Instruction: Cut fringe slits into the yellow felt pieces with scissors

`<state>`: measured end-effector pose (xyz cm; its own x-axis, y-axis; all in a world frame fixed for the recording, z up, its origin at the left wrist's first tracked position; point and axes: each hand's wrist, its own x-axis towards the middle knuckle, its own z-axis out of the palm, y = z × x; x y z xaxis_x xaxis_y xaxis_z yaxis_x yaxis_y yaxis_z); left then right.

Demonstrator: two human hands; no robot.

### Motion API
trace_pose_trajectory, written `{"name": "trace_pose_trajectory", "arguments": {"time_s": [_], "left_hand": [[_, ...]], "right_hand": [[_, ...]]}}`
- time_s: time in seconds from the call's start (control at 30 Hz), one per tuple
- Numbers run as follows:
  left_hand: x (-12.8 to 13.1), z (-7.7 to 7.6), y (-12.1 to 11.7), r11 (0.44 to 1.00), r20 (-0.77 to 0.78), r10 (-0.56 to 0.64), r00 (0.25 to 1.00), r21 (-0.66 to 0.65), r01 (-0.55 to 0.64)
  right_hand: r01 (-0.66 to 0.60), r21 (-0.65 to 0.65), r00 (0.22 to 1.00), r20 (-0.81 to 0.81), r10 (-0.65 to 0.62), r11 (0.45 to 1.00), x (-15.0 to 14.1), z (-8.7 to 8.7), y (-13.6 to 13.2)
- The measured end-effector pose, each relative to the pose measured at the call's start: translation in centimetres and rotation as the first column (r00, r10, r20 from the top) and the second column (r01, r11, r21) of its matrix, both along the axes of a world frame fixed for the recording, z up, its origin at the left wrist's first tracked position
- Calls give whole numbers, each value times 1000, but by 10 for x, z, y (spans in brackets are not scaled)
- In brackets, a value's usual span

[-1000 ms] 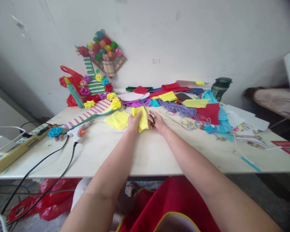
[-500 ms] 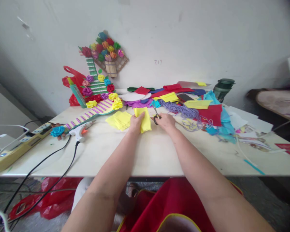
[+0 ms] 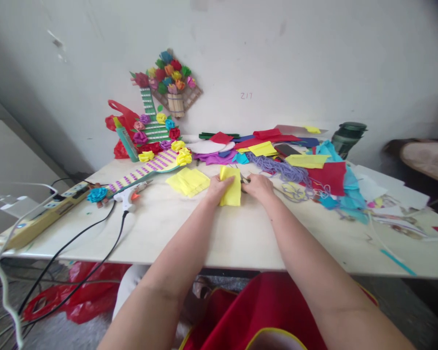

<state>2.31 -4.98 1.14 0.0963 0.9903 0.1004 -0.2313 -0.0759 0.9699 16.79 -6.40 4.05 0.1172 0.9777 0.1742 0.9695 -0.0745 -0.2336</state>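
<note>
My left hand (image 3: 216,188) pinches a folded piece of yellow crepe paper (image 3: 232,190), thumb on top, just above the table. Close on its right, my right hand (image 3: 258,186) grips dark-handled scissors (image 3: 245,180). The scissors lie at the paper's right edge, their blades partly hidden behind it, so I cannot tell whether they touch it. Left of my left hand lies a stack of yellow paper pieces (image 3: 188,182).
A white glue gun (image 3: 125,198) lies left, near a power strip (image 3: 44,218). Behind it is a striped panel (image 3: 142,171) with paper flowers. Purple yarn (image 3: 281,167), coloured paper and a dark green bottle (image 3: 348,138) sit at the back right. Cables hang over the front edge.
The scissors have come to the yellow paper's right edge, their blades now partly behind it. The paper has been turned more upright. The whole view has shifted slightly.
</note>
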Motion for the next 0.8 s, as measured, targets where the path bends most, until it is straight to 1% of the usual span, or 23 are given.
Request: {"name": "trace_pose_trajectory", "arguments": {"time_s": [0.17, 0.37, 0.47, 0.57, 0.63, 0.67, 0.7, 0.73, 0.77, 0.8], "left_hand": [[1, 5, -6, 1000, -5, -20, 1000, -8, 20], [1, 5, -4, 1000, 7, -5, 1000, -18, 5], [0, 4, -2, 1000, 28, 14, 1000, -12, -14], [-1, 5, -1, 999, 47, 47, 998, -10, -46], [-2, 4, 1, 998, 59, 60, 996, -9, -59], [-2, 4, 2, 998, 62, 65, 996, -9, -65], [-3, 3, 3, 998, 64, 70, 995, -9, -70], [-3, 2, 4, 997, 65, 73, 995, -11, -73], [-3, 2, 5, 997, 68, 75, 995, -11, -74], [-3, 1, 5, 998, 71, 71, 995, -10, -70]], "right_hand": [[-3, -11, 1000, 4, 3, 1000, 2, 1, 0], [10, 29, 997, 75, -12, 1000, 2, -1, 0], [-2, 88, 996, 92, -6, 996, 3, -1, 0], [-2, 170, 1000, 14, -1, 985, 6, -2, 0], [-14, 191, 992, -119, 37, 982, 6, -3, 2], [-28, 192, 974, -217, 71, 981, 6, -4, 4], [-49, 191, 935, -336, 112, 980, 6, -5, 5], [-72, 190, 869, -470, 155, 979, 5, -6, 7], [-98, 187, 772, -605, 193, 977, 4, -7, 8], [-121, 189, 651, -726, 222, 974, 2, -8, 8]]}}
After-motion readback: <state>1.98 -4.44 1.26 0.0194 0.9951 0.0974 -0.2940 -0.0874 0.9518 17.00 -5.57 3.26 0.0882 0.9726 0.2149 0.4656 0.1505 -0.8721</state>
